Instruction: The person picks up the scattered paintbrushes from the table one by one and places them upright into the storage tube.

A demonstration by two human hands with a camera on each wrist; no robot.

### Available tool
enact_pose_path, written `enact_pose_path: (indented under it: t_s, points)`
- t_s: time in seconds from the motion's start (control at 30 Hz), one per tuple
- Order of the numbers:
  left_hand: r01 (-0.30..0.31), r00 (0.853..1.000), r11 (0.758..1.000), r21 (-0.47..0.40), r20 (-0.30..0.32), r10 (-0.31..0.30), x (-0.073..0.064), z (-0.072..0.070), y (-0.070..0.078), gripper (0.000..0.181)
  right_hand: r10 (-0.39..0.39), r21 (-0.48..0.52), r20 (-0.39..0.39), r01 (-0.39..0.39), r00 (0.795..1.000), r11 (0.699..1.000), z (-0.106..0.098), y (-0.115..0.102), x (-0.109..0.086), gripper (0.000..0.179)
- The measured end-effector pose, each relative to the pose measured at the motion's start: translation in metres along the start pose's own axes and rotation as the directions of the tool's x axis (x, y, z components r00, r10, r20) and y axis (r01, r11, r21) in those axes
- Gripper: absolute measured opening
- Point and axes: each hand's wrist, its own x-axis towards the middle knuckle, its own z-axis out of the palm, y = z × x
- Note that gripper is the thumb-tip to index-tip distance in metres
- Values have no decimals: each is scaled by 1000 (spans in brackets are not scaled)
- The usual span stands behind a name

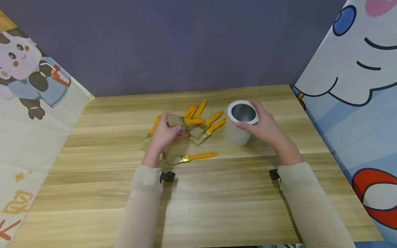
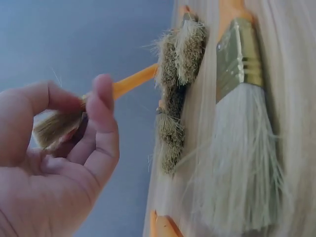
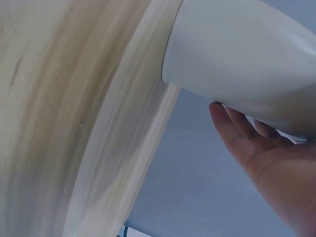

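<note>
In the head view my left hand (image 1: 164, 132) pinches a paintbrush (image 1: 183, 121) near its metal band, bristles to the left and orange handle to the right. The left wrist view shows thumb and fingertips closed on this brush (image 2: 61, 126). My right hand (image 1: 266, 125) grips a white cylindrical can (image 1: 237, 132) near its rim, thumb at the front edge. The can stands upright on the table with its open top showing a dark grey inside. Curled around the can's side in the right wrist view are the fingers (image 3: 242, 131).
Several more orange-handled paintbrushes lie on the wooden table (image 1: 217, 206): a cluster (image 1: 206, 129) between the hands, one brush (image 1: 193, 157) in front, another (image 1: 152, 132) left of my left hand. A dark wall (image 1: 192, 44) rises behind; printed panels flank the table.
</note>
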Motion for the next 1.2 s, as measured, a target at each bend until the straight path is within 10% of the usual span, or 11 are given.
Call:
enact_pose_path:
  t_s: [0.63,0.97,1.2]
  points:
    - [161,986,973,163,-68,-151,2,-3,1,76,13,-8,11,-13,1000,1000,-3,-2,-1,109]
    - [88,990,984,155,-126,-68,7,-2,-2,62,29,-7,27,-29,999,1000,-2,-3,-2,112]
    - [-23,998,999,-43,-63,21,7,2,-5,55,17,5,17,-17,1000,1000,-2,-1,-2,110]
